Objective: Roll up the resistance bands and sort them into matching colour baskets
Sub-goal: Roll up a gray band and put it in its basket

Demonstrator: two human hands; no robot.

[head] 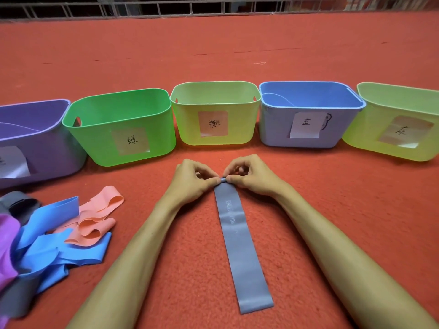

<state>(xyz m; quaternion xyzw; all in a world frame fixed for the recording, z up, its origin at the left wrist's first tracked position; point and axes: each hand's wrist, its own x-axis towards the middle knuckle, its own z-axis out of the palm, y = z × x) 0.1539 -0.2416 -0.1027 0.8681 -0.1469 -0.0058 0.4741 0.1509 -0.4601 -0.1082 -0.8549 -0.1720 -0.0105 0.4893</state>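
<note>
A grey resistance band (242, 243) lies flat on the red carpet, running away from me. My left hand (192, 179) and my right hand (251, 176) both pinch its far end, where a small roll has formed between the fingertips. Behind the hands stands a row of labelled baskets: purple (54, 148), green (99, 143), yellow-green (187, 129), blue (270, 129) and a second yellow-green one (361, 141) at the right. A band lies inside the purple basket, and another inside the blue one.
A loose heap of bands lies at the lower left: blue (47, 255), salmon pink (97, 222), magenta (7, 245) and dark grey (19, 203). Red carpet (213, 51) stretches beyond the baskets to a metal railing (166, 8).
</note>
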